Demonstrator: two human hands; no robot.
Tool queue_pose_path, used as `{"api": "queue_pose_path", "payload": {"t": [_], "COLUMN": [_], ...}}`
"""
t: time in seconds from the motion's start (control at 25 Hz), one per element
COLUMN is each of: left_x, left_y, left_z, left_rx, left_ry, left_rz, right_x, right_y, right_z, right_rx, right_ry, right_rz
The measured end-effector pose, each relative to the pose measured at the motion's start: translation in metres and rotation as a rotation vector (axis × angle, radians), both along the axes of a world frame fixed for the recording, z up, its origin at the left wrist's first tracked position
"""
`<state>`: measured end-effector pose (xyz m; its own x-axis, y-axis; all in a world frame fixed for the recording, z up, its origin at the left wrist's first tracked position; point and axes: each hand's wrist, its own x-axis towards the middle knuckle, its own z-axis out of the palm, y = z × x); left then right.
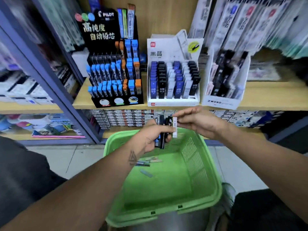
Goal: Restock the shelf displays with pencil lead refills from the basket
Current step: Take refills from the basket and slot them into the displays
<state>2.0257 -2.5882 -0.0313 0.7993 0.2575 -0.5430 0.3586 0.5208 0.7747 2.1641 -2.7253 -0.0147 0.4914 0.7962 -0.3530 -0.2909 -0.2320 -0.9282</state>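
A wooden shelf (266,95) ran across the view, with three displays standing on it. A green basket (196,194) sat low in front of the person, below the shelf edge, with a few loose refill packs (146,162) lying flat on its floor. On the shelf, the black display (115,64) stood left, full of blue and orange capped tubes. The white display (173,70) stood in the middle, just beside it, rows of blue, black and white HB 0.5 cases. The third display (225,79) was on the right, tilted, blurred. The left hand (150,139) was over the basket's far rim, fingers curled round a bunch of dark refill cases (160,140). The right hand (198,120) was just beside it, fingertips pinching the top of one white refill case (174,126), held upright, its lower end touching the left thumb. Both hands were below the white display, apart from it.
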Motion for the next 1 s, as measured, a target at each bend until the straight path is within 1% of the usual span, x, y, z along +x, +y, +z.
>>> {"api": "queue_pose_path", "payload": {"t": [0.12, 0.2, 0.32, 0.44, 0.52, 0.64, 0.76, 0.84, 1.0], "left_x": [0.012, 0.023, 0.044, 0.068, 0.088, 0.113, 0.129, 0.136, 0.148], "left_y": [-0.011, -0.012, -0.009, -0.012, -0.015, -0.032, -0.055, -0.064, -0.060], "left_z": [0.052, 0.079, 0.109, 0.130, 0.136, 0.134, 0.123, 0.118, 0.125], "left_rx": [0.129, 0.150, 0.056, -0.024, -0.071, -0.137, -0.191, -0.224, -0.255], "left_ry": [-0.054, -0.087, -0.065, 0.027, 0.036, 0.032, 0.064, 0.086, 0.082], "left_rz": [-0.001, -0.014, -0.037, -0.114, -0.133, -0.154, -0.217, -0.247, -0.246], "right_x": [0.002, 0.008, 0.020, 0.043, 0.064, 0.095, 0.115, 0.125, 0.140], "right_y": [-0.009, -0.010, -0.010, -0.022, -0.035, -0.058, -0.073, -0.082, -0.096], "right_z": [0.049, 0.077, 0.112, 0.143, 0.159, 0.167, 0.158, 0.153, 0.150], "right_rx": [0.067, 0.072, 0.076, 0.033, -0.015, -0.109, -0.231, -0.283, -0.293], "right_ry": [-0.110, -0.197, -0.316, -0.517, -0.648, -0.850, -1.019, -1.069, -1.070], "right_rz": [-0.035, -0.072, -0.139, -0.200, -0.279, -0.384, -0.363, -0.371, -0.498]}}
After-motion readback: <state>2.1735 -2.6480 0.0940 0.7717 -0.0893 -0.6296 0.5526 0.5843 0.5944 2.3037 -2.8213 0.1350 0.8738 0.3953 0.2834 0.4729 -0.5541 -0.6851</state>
